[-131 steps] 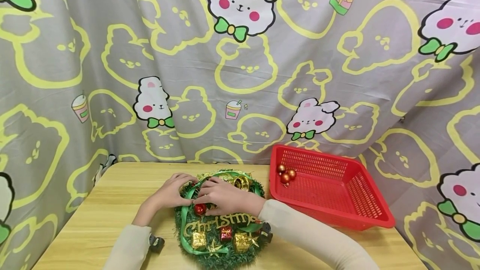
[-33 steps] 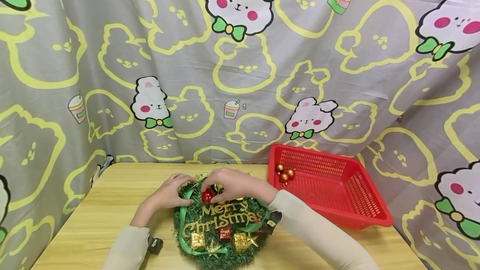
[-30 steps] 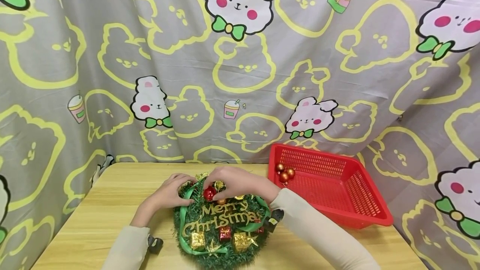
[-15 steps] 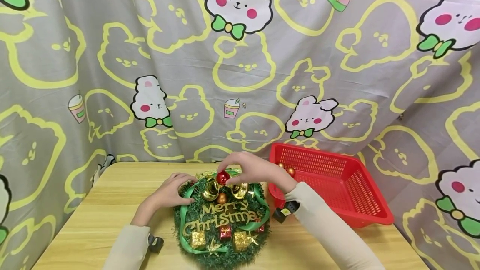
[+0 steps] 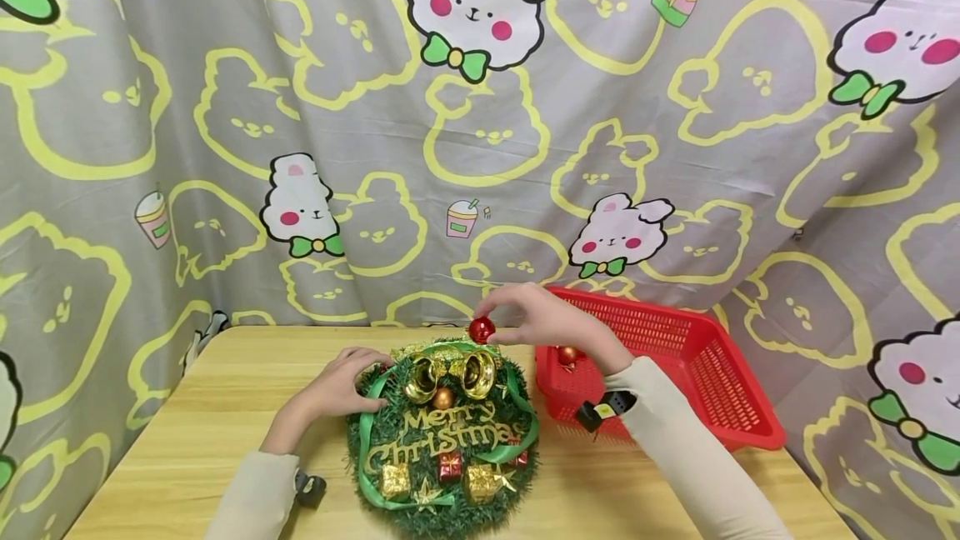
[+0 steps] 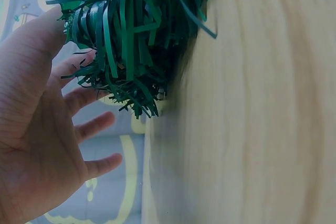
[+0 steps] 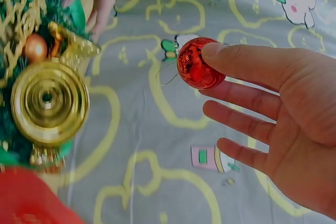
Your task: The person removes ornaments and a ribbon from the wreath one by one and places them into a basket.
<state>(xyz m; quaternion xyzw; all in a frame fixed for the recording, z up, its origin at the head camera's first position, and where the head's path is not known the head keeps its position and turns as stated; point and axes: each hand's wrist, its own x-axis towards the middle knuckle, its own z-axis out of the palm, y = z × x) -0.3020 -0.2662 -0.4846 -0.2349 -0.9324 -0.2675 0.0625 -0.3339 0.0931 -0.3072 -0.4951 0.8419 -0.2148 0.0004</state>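
A green tinsel Christmas wreath (image 5: pixel 442 515) lies on the table with a gold "Merry Christmas" sign (image 5: pixel 446 444), gold bells (image 5: pixel 477 375), small gift boxes and a copper ball (image 5: pixel 443 398). My left hand (image 5: pixel 341 390) holds its upper left edge, thumb over the green ribbon (image 5: pixel 367 448); the left wrist view shows the other fingers spread at the tinsel's side. Beyond the wreath's upper right edge, my right hand (image 5: pixel 551 323) pinches a shiny red bauble (image 7: pixel 198 69) between thumb and forefinger. A thin hanging loop trails from the bauble, and the remaining fingers stay extended.
A red perforated plastic basket (image 5: pixel 750 407) stands right of the wreath, beneath my right forearm. Inside it a copper bauble (image 5: pixel 567 354) shows; others there are hidden by the hand. A patterned grey curtain (image 5: pixel 375 148) hangs behind the wooden table (image 5: pixel 225 382).
My right hand has lifted the red bauble up off the wreath and carried it right, towards the basket. The bells are uncovered now. My left hand has stayed at the wreath's edge.
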